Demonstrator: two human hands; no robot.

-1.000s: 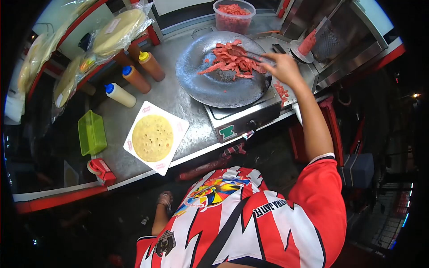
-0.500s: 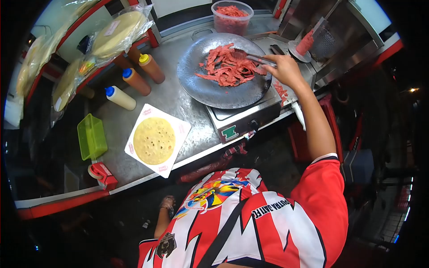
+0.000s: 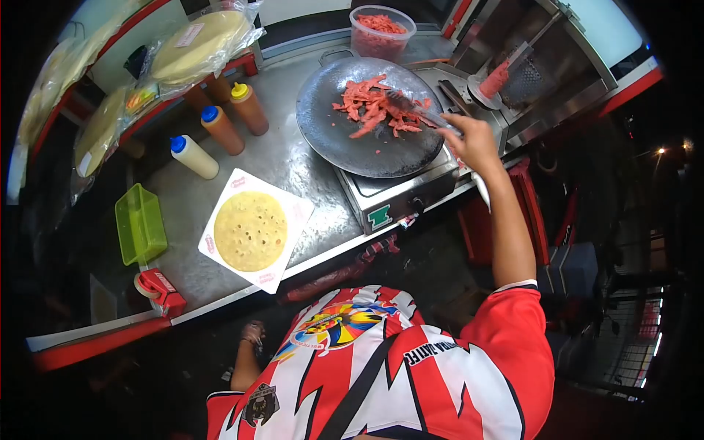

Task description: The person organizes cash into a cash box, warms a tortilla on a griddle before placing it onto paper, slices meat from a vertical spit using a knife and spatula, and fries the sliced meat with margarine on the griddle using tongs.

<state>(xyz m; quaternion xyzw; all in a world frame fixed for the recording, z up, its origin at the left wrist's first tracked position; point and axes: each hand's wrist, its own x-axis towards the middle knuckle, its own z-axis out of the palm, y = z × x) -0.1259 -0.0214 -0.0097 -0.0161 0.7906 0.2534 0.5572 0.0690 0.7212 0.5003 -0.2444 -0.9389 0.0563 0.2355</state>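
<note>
My right hand (image 3: 473,141) is closed around the handle of metal tongs (image 3: 434,117), whose far end rests in the pile of reddish meat strips (image 3: 367,99). The meat lies on a wide, dark round griddle pan (image 3: 352,155) set on a stove (image 3: 400,192). Low beside my body, away from the counter, hangs my left hand (image 3: 253,332); it is small and dim, its fingers are unclear, and I see nothing in it. Left of the stove, a round flatbread (image 3: 250,231) lies on white printed paper (image 3: 297,213).
Three squeeze bottles, a white one (image 3: 194,158) among them, stand left of the pan. A green basket (image 3: 141,224) and a red tape dispenser (image 3: 160,292) sit at the left. Behind is a tub of meat (image 3: 383,45); at right, a vertical spit (image 3: 493,81).
My right hand has moved slightly down with the tongs, and the meat is gathered into a smaller, shifted pile. The whole view has shifted a little. My left hand still hangs low.
</note>
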